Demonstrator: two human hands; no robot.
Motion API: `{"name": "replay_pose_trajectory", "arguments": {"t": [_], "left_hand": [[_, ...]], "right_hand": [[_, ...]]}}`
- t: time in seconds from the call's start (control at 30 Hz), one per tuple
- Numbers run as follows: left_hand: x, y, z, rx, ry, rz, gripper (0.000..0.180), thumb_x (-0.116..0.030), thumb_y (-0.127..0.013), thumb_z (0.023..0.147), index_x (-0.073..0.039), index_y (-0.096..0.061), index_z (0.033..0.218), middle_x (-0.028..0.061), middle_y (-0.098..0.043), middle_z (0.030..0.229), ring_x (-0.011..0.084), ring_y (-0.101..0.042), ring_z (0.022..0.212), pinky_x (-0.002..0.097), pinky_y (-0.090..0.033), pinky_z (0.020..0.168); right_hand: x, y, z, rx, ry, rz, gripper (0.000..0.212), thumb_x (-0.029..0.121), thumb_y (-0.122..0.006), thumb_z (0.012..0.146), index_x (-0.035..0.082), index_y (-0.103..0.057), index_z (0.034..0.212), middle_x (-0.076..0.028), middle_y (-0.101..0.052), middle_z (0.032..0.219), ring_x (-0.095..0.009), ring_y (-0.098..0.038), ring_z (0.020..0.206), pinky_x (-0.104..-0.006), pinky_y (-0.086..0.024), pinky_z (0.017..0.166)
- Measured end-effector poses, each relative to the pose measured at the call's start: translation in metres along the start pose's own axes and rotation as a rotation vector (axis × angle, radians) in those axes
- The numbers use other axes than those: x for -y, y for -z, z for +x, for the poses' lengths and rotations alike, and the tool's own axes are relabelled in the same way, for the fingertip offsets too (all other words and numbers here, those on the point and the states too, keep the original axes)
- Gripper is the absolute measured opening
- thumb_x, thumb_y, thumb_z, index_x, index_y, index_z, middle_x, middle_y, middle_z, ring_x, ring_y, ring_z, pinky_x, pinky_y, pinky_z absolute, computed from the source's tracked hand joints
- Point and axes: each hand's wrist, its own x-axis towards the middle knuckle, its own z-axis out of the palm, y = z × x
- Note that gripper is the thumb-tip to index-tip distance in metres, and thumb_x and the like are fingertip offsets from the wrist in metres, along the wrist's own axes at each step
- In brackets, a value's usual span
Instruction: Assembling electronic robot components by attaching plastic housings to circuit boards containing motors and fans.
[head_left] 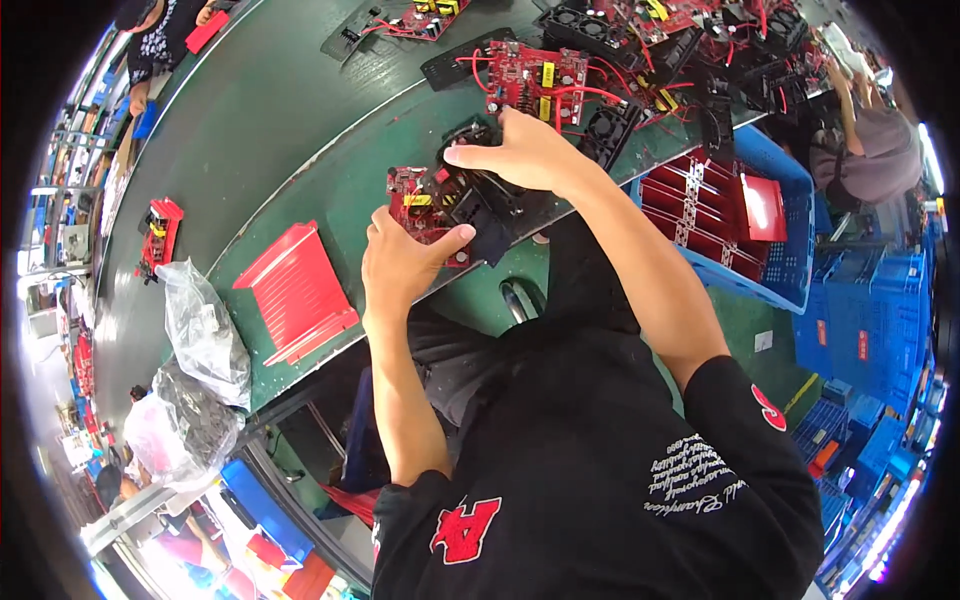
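Note:
At the near edge of the green bench point(290, 190), my left hand point(400, 265) grips a small red circuit board point(408, 186) between thumb and fingers. The board carries a part with a yellow label. Just right of it, a black panel with a fan point(470, 205) lies against the board. My right hand point(530, 155) curls over this panel's far part, its thumb toward the board; my fingertips there are partly hidden. Beyond my right hand sits a larger red circuit board point(525, 72) with red wires. A red ribbed metal cover point(297, 292) rests left of my left hand.
More fan panels point(610, 130) and wired boards fill the far right. Clear plastic bags point(205, 335) lie at the left end. A blue crate point(795, 205) of red covers stands at right. Beyond the bench, a person's hand point(140, 98) shows; another person point(865, 150) is at right.

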Motion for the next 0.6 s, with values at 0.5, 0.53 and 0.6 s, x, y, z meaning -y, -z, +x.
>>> {"name": "replay_pose_trajectory", "arguments": {"t": [0.5, 0.53, 0.6], "left_hand": [[-0.037, 0.008, -0.107, -0.200, -0.062, -0.048, 0.110, -0.058, -0.089, 0.045, 0.003, -0.040, 0.123, 0.0179, -0.053, 0.109, 0.0381, -0.057, 0.098, 0.0474, -0.046, 0.081], [-0.040, 0.005, -0.115, -0.223, -0.071, 0.002, 0.109, -0.057, -0.089, 0.045, 0.002, -0.040, 0.123, 0.0174, -0.053, 0.108, 0.0372, -0.057, 0.098, 0.0471, -0.045, 0.081], [-0.040, 0.004, -0.124, -0.230, -0.073, 0.048, 0.106, -0.056, -0.089, 0.046, 0.001, -0.040, 0.122, 0.0165, -0.052, 0.108, 0.0355, -0.056, 0.097, 0.0462, -0.044, 0.081]], "right_hand": [[-0.087, -0.105, -0.116, -0.073, 0.153, 1.422, 0.089, 0.006, -0.085, 0.059, 0.003, -0.040, 0.137, -0.009, -0.055, 0.129, -0.021, -0.055, 0.118, -0.0369, -0.042, 0.104], [-0.083, -0.111, -0.123, -0.032, 0.164, 1.477, 0.093, 0.010, -0.085, 0.059, 0.004, -0.038, 0.139, -0.009, -0.054, 0.130, -0.024, -0.055, 0.118, -0.0395, -0.043, 0.104], [-0.093, -0.124, -0.128, 0.051, 0.180, 1.524, 0.097, 0.012, -0.085, 0.060, 0.004, -0.034, 0.143, -0.011, -0.052, 0.132, -0.026, -0.054, 0.122, -0.0425, -0.044, 0.105]]}}
